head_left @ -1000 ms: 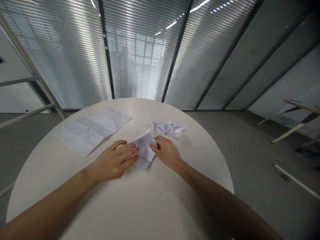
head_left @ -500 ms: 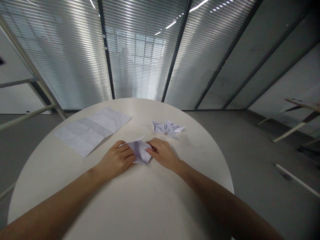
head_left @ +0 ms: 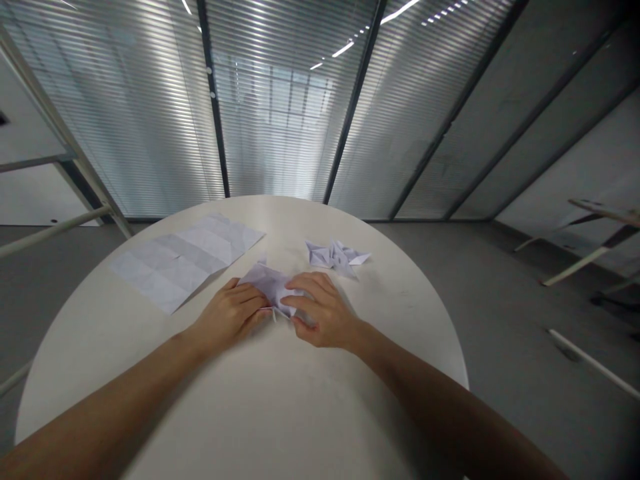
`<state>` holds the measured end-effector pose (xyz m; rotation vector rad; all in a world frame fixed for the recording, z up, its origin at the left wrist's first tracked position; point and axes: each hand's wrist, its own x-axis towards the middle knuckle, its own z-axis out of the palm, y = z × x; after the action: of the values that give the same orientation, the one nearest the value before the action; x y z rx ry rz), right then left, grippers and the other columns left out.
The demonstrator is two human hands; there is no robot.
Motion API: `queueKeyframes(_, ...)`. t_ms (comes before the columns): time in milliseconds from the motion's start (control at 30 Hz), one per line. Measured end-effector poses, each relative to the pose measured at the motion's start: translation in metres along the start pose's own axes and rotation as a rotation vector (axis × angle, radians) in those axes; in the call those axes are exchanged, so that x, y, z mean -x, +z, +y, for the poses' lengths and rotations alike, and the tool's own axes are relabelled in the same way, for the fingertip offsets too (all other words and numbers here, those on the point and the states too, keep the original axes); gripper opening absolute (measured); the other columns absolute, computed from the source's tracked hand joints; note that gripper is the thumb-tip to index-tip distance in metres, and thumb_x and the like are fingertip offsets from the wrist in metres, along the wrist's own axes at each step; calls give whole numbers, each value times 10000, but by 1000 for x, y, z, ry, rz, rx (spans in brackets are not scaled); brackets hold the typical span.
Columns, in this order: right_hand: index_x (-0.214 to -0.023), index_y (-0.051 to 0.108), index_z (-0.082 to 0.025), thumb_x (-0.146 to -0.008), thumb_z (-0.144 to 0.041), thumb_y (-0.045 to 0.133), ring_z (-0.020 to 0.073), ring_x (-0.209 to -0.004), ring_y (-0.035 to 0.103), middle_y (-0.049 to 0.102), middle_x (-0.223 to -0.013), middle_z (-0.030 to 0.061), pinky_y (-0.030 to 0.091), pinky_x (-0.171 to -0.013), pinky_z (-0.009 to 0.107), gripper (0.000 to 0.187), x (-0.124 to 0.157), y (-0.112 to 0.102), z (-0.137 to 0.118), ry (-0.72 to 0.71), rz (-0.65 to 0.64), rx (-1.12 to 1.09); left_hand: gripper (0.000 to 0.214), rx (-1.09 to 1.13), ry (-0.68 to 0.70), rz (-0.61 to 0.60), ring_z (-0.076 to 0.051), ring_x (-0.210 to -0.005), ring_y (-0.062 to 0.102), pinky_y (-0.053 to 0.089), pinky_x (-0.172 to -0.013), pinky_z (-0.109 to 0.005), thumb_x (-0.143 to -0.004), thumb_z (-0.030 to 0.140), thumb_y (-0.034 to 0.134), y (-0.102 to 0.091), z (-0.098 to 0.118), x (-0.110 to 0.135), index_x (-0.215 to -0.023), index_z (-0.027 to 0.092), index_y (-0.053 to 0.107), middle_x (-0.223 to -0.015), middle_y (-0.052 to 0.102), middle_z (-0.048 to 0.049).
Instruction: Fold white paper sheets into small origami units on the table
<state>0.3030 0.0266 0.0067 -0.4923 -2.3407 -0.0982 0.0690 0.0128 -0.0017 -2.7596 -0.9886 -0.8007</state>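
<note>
A small folded white paper piece (head_left: 270, 283) lies on the round white table (head_left: 280, 400) between my hands. My left hand (head_left: 227, 317) grips its left side, fingers curled on the paper's near edge. My right hand (head_left: 323, 313) pinches its right side, thumb below and fingers bent over the top. Much of the paper is covered by my fingers.
A large creased white sheet (head_left: 185, 257) lies flat at the table's back left. A finished folded paper figure (head_left: 337, 255) sits at the back right, just beyond my right hand. Glass walls with blinds stand behind the table; wooden frames are at the far right.
The paper stood as a taller flap between my hands; now it is folded down smaller and flatter. Both hands have closed in on it, the right hand curling over its right side.
</note>
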Motion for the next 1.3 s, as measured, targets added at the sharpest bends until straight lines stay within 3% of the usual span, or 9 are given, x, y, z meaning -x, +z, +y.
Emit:
queueKeyframes(133,-1011,615,-218,-764,-254,593,253,-1109,513,609,-1108,82,412,-925,436,251,0,2,-1,11,-6,6,265,42,-32,-4,-168,-771,588,378,-721,-316,-945,253,385,-4,2,0,-870,149,617,-800,662,-65)
queueKeyframes(367,-849,634,-219,-790,-345,650,236,-998,550,670,-915,48,428,-877,413,140,0,16,-4,124,106,88,245,128,-29,-17,-167,-777,589,411,-753,-304,-940,251,390,-2,5,0,-867,155,603,-791,650,-62)
queueKeyframes(533,-767,622,-205,-806,-303,644,216,-946,558,671,-817,33,435,-859,393,108,-1,21,-6,155,85,72,222,129,-33,-24,-166,-751,573,411,-721,-307,-936,254,406,2,4,1,-917,149,600,-780,638,-57)
queueKeyframes(667,-796,631,-198,-824,-274,608,219,-958,562,673,-829,35,448,-866,389,84,-3,16,-7,133,67,42,198,92,-16,10,-169,-776,589,419,-722,-309,-919,274,463,5,1,2,-1017,158,592,-839,657,-60)
queueKeyframes(867,-860,635,-185,-797,-210,586,230,-1068,549,670,-946,60,451,-929,391,84,-2,14,-8,40,-11,-6,185,12,13,79,-163,-748,609,417,-716,-314,-878,339,546,7,-2,2,-899,181,639,-806,677,-36)
queueKeyframes(1033,-823,636,-185,-844,-209,558,209,-1073,555,673,-923,62,460,-942,376,84,-2,17,-7,55,-31,-35,165,51,58,146,-165,-832,623,394,-872,-364,-842,340,605,8,0,3,-958,228,643,-899,696,-19)
queueKeyframes(1133,-788,639,-187,-848,-221,564,200,-1033,572,673,-898,61,477,-921,369,102,-3,17,-6,99,3,-46,296,28,53,163,-179,-832,631,342,-962,-421,-803,418,637,6,2,1,-1016,213,612,-908,695,-33)
queueKeyframes(1300,-774,640,-187,-865,-226,541,189,-980,587,675,-880,60,483,-911,364,140,-5,16,-8,151,33,-93,357,-70,49,175,-195,-824,634,336,-983,-459,-796,415,638,5,6,-1,-1068,201,550,-919,695,-46)
